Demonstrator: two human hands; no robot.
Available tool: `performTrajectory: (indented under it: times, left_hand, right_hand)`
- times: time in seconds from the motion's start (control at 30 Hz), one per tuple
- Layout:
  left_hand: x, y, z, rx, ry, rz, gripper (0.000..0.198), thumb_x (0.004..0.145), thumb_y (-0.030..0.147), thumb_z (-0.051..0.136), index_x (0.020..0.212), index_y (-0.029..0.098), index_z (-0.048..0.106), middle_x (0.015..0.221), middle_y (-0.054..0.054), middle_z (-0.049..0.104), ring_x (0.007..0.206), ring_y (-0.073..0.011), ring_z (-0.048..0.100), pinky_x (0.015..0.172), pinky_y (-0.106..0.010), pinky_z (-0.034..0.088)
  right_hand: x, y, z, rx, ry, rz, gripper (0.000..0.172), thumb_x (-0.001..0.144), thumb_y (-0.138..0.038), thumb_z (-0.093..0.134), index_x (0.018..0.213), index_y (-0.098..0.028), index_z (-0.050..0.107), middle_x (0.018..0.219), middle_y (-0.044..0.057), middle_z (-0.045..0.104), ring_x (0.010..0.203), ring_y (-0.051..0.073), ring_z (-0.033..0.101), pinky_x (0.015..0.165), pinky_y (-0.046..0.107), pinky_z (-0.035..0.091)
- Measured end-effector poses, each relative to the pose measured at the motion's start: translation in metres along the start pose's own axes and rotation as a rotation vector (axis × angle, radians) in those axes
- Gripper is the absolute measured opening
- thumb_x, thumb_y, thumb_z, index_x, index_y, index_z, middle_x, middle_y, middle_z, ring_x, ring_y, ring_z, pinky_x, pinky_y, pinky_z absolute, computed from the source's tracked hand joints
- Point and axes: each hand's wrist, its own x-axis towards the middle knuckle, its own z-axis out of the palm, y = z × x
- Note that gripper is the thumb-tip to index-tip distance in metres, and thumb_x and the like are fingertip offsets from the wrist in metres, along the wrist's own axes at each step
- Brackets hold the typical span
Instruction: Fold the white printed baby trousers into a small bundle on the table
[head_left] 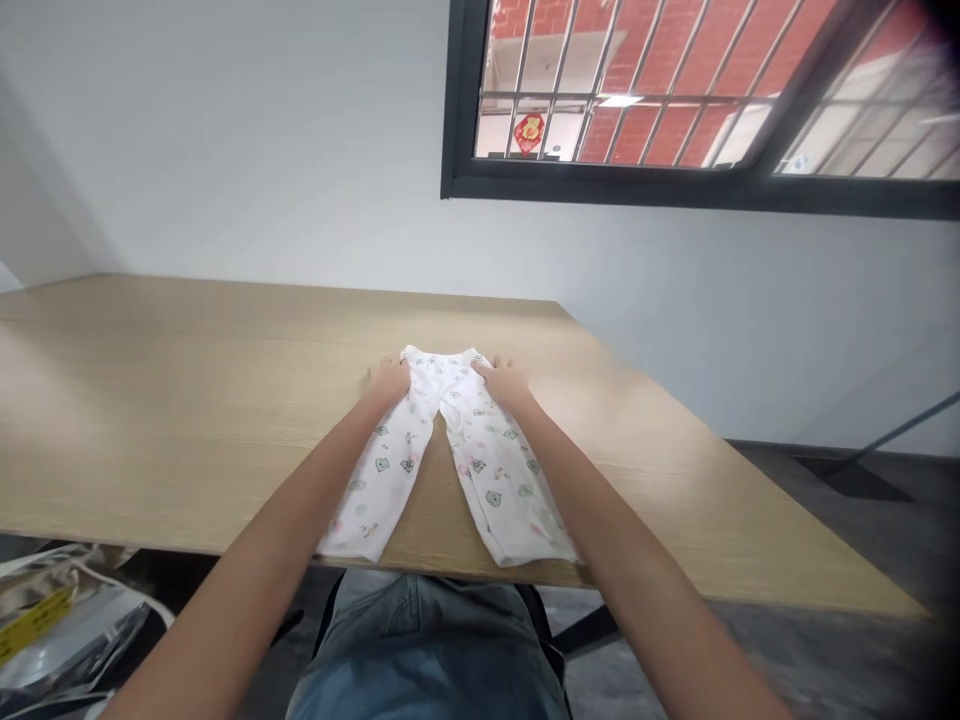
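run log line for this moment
printed pants: spread on table, legs apart | left hand: touching one upper side | right hand: touching opposite upper side

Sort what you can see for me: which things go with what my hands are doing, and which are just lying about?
In use:
white printed pants, laid out, touched by left hand and right hand
wood-grain table beneath

Not in use:
yellow label, lower left
red diamond-shaped decoration beyond the barred window

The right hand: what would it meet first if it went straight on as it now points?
Probably the wall: beyond the right hand, which touches the patterned trousers, the way looks free, though depth is unclear.
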Motion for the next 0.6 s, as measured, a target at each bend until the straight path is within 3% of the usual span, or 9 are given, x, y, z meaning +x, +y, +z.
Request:
performTrajectory:
  times: [0.13, 0.27, 0.6]
  left_hand:
    - [0.005, -0.008, 0.007, -0.057, 0.04, -0.009, 0.032, 0.089, 0.032, 0.052, 0.116, 0.016, 0.051, 0.118, -0.009, 0.053, 0.101, -0.0212, 0.055, 0.084, -0.043, 0.048]
    - [0.004, -0.014, 0.01, -0.116, 0.074, -0.018, 0.032, 0.089, 0.032, 0.052, 0.117, 0.017, 0.051, 0.12, -0.009, 0.052, 0.103, -0.0215, 0.054, 0.086, -0.043, 0.047]
    - [-0.003, -0.016, 0.003, -0.25, 0.101, 0.0, 0.032, 0.089, 0.032, 0.052, 0.116, 0.017, 0.052, 0.12, -0.009, 0.052, 0.103, -0.0218, 0.054, 0.086, -0.044, 0.047]
  right_hand:
    - [0.007, 0.009, 0.007, 0.081, 0.045, -0.043, 0.05, 0.09, -0.019, 0.034, 0.134, -0.044, 0.036, 0.124, 0.008, 0.044, 0.112, 0.028, 0.039, 0.087, 0.043, 0.036]
    - [0.008, 0.02, 0.013, 0.182, 0.108, -0.082, 0.049, 0.089, -0.017, 0.032, 0.131, -0.039, 0.043, 0.122, 0.006, 0.046, 0.111, 0.025, 0.039, 0.092, 0.039, 0.033]
    - [0.006, 0.025, 0.017, 0.346, 0.178, -0.106, 0.044, 0.089, -0.016, 0.032, 0.123, -0.031, 0.056, 0.117, 0.006, 0.051, 0.107, 0.025, 0.041, 0.092, 0.036, 0.034]
